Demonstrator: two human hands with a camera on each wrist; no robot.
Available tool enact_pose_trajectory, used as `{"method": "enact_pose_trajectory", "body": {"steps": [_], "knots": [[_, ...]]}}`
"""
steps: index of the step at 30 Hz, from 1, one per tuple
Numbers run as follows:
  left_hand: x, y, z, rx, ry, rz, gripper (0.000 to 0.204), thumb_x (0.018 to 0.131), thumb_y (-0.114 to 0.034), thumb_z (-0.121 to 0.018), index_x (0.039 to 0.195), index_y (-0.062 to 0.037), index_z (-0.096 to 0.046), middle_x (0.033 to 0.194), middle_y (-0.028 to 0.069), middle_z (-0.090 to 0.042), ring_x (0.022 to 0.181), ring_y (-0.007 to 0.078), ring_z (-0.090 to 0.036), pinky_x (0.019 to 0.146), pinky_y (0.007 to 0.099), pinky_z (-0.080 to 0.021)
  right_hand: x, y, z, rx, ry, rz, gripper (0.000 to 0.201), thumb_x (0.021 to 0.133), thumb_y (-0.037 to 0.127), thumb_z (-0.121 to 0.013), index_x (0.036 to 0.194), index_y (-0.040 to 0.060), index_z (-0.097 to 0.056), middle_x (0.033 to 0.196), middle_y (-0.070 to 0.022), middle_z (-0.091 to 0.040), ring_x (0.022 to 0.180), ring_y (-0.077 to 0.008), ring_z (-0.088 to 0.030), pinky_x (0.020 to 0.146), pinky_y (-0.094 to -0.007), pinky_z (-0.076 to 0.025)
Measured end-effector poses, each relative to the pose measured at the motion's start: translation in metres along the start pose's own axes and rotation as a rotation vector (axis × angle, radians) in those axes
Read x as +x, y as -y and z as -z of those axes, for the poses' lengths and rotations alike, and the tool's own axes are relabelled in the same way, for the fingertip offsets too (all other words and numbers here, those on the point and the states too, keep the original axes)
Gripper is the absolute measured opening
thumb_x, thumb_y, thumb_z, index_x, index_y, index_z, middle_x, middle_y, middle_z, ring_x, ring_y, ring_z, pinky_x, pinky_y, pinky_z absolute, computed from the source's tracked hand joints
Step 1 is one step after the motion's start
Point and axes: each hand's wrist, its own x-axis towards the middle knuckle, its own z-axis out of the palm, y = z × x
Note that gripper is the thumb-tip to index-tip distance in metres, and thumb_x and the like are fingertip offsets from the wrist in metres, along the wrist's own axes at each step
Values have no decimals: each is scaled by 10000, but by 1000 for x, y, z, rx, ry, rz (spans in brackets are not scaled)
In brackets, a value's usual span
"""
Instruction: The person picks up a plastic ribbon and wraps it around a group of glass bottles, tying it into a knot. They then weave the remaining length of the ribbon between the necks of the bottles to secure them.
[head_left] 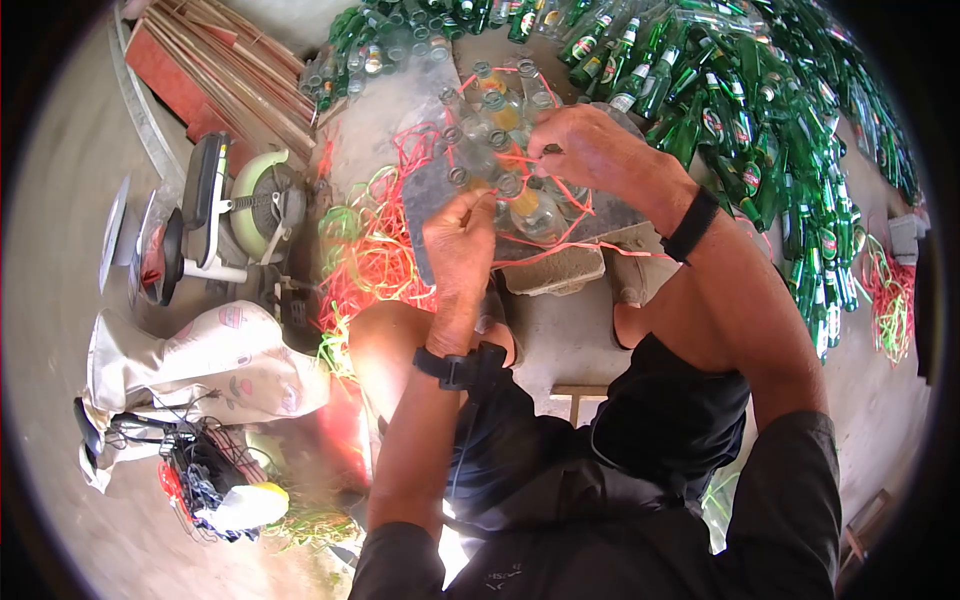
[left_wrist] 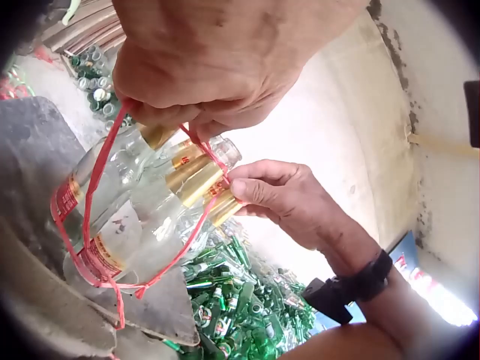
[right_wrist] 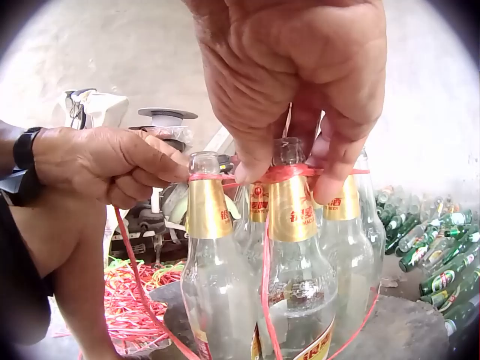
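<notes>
A cluster of clear glass bottles (right_wrist: pixel 296 262) with gold foil necks stands upright on a grey slab (head_left: pixel 418 220). Red plastic twine (left_wrist: pixel 91 199) loops around the group, low on the bodies and also at the necks. My left hand (head_left: pixel 462 240) pinches the twine beside a bottle neck on the near side. On the other side, my right hand (head_left: pixel 600 145) holds the twine between thumb and fingers around another neck, as the right wrist view shows. Part of the twine is hidden behind my right fingers.
Many green bottles (head_left: pixel 720 120) lie piled at the back and right. A tangle of red and green twine (head_left: pixel 375 245) sits left of the slab. Farther left are a wheeled machine (head_left: pixel 265 205), wooden strips (head_left: pixel 225 70) and a white sack (head_left: pixel 225 350).
</notes>
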Motion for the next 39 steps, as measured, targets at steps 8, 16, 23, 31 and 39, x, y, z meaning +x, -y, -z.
{"method": "enact_pose_trajectory", "body": {"steps": [8, 16, 23, 31, 39], "knots": [[-9, -4, -4, -255, -70, 253, 171, 923, -87, -713, 1046, 21, -760, 910, 16, -718, 796, 59, -586, 728, 222, -467, 1, 3, 5, -8, 18, 32, 160, 756, 90, -759, 893, 22, -711, 837, -131, -648, 782, -340, -649, 686, -410, -520], [-9, -2, -4, -344, -53, 423, 186, 894, -106, -749, 1033, 17, -766, 813, -31, -657, 683, 26, -481, 588, 203, -360, 5, 4, 8, 37, 86, 7, 149, 790, 44, -766, 928, 20, -714, 839, -87, -631, 750, -247, -624, 663, -354, -503], [-3, 20, -5, -428, 7, 372, 188, 893, -107, -739, 1030, 16, -776, 876, 1, -716, 754, 51, -568, 677, 223, -448, 7, 14, 13, 51, 116, -83, 144, 777, 104, -775, 871, 30, -695, 839, -113, -661, 763, -306, -644, 683, -379, -517], [-2, 31, -6, -516, 75, 347, 188, 905, -142, -727, 1018, -4, -790, 886, -3, -728, 780, 60, -591, 701, 239, -475, 17, 26, 14, -273, -3, 189, 138, 811, 75, -724, 947, 68, -701, 854, -95, -666, 798, -328, -640, 691, -391, -527], [4, 25, -9, -438, 8, 434, 177, 851, -185, -767, 936, -35, -809, 728, -58, -616, 644, 48, -492, 536, 249, -385, 41, 51, -7, -194, 207, 191, 138, 768, -23, -595, 868, 55, -651, 833, -150, -641, 795, -381, -632, 680, -482, -514]]}}
